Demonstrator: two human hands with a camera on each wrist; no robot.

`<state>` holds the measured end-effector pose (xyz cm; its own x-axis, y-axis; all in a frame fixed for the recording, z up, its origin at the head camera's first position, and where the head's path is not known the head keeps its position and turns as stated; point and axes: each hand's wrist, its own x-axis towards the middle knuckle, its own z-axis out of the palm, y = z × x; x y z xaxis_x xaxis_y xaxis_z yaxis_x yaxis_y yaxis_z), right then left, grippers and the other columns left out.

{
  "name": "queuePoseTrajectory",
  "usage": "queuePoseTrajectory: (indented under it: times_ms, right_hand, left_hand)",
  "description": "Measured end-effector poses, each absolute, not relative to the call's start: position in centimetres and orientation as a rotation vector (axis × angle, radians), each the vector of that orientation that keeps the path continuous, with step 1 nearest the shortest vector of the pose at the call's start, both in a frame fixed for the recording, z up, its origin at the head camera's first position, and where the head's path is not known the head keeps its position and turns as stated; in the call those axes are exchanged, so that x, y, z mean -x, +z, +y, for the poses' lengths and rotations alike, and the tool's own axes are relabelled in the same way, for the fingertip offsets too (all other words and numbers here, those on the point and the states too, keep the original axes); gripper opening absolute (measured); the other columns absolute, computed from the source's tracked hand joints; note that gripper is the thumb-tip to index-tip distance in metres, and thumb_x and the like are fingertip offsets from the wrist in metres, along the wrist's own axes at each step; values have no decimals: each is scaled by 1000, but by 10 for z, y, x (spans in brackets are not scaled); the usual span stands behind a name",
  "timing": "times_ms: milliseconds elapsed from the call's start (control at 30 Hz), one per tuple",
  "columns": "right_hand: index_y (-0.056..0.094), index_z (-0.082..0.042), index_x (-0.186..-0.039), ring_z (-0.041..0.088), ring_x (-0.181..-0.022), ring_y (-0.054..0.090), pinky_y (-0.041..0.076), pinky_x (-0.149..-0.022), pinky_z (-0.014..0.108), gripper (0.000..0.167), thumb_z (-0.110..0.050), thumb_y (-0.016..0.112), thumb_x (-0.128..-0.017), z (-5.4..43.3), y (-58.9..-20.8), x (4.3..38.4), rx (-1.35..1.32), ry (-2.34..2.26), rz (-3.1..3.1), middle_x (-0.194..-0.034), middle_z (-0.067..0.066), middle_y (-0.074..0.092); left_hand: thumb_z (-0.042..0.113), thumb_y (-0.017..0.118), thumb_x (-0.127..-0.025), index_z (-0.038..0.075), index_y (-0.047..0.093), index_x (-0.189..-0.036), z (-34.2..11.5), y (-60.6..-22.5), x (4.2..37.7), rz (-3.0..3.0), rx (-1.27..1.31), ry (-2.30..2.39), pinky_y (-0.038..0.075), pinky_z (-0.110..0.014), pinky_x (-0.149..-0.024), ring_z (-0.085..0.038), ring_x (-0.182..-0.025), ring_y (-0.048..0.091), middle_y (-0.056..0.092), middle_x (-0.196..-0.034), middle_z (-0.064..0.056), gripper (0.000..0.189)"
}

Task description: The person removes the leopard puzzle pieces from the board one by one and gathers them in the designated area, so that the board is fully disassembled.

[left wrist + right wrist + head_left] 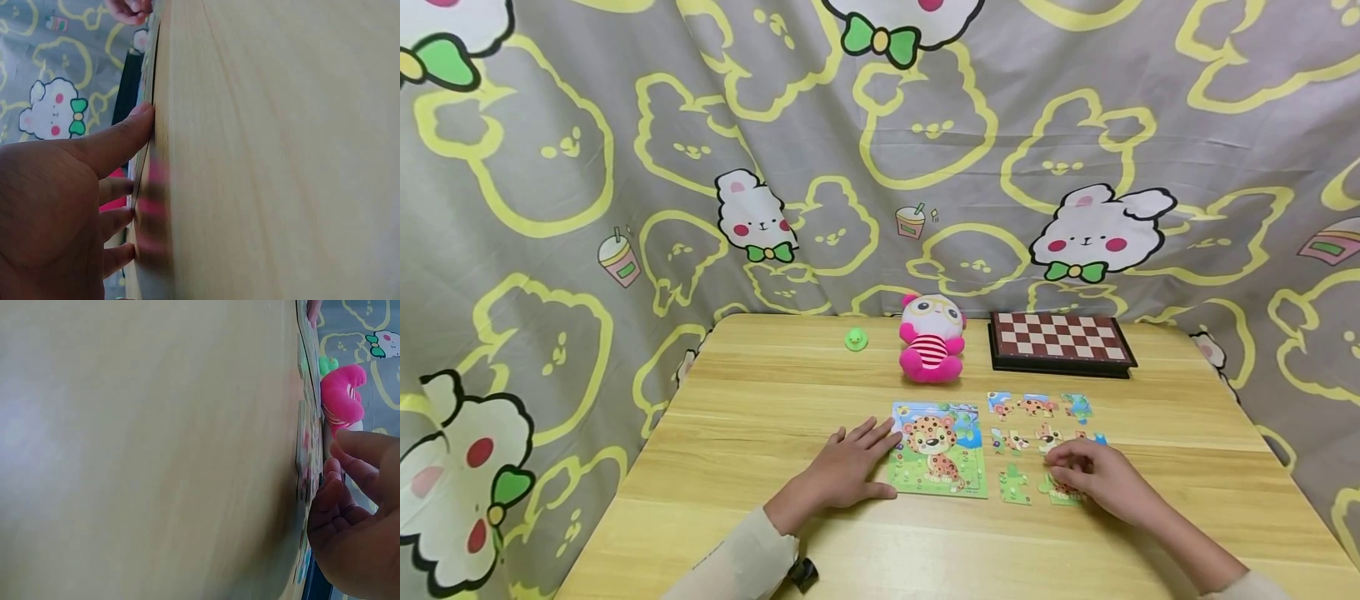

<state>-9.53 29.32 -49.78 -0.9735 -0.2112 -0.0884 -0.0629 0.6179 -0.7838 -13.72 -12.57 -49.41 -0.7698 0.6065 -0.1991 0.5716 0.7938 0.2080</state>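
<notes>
A square leopard picture puzzle board lies flat on the table. My left hand rests at its left edge, fingers spread, with the thumb low by the near corner. To the right of the board, loose puzzle pieces are laid out in rough rows, parts of a second leopard picture. My right hand hovers close over the lower right pieces and hides some of them. Its fingers are loosely bent, and nothing shows between them and the thumb.
Behind the puzzle sits a pink plush panda in a striped shirt, with a small green duck to its left. A checkered board in a black case lies at the back right. A patterned curtain hangs behind the wooden table.
</notes>
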Motion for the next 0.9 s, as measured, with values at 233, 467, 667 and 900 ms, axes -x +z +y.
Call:
queuePoseTrajectory:
  times_ms: [233, 467, 667, 900]
  right_hand:
    - [75, -10, -107, 10, -70, 52, 46, -60, 25, 17, -17, 78, -92, 280, -498, 102, 283, -1283, 2662, -88, 1, 64]
    - [74, -10, -110, 10, -72, 55, 48, -59, 25, 19, -19, 77, -94, 266, -498, 107, 350, -1314, 2624, -90, 0, 67]
    - [74, -10, -111, 9, -81, 58, 51, -66, 24, 19, -18, 77, -93, 253, -499, 111, 395, -1322, 2605, -98, 0, 68]
    - [75, -10, -112, 10, -81, 58, 51, -68, 24, 20, -16, 77, -92, 237, -499, 116, 449, -1309, 2607, -99, 0, 69]
  left_hand:
    - [69, 58, -93, 27, 28, -165, -126, -494, 137, 2727, -908, 198, 27, -67, -118, -28, -158, 18, 19, -172, 3, 88]
    - [69, 58, -93, 28, 28, -165, -126, -494, 137, 2725, -898, 195, 26, -66, -118, -27, -159, 18, 19, -172, 4, 88]
    - [68, 59, -94, 27, 29, -165, -125, -492, 137, 2722, -898, 193, 26, -66, -118, -27, -159, 18, 19, -172, 3, 88]
    - [67, 60, -94, 26, 29, -165, -125, -490, 136, 2724, -901, 197, 26, -66, -118, -28, -158, 19, 20, -172, 3, 87]
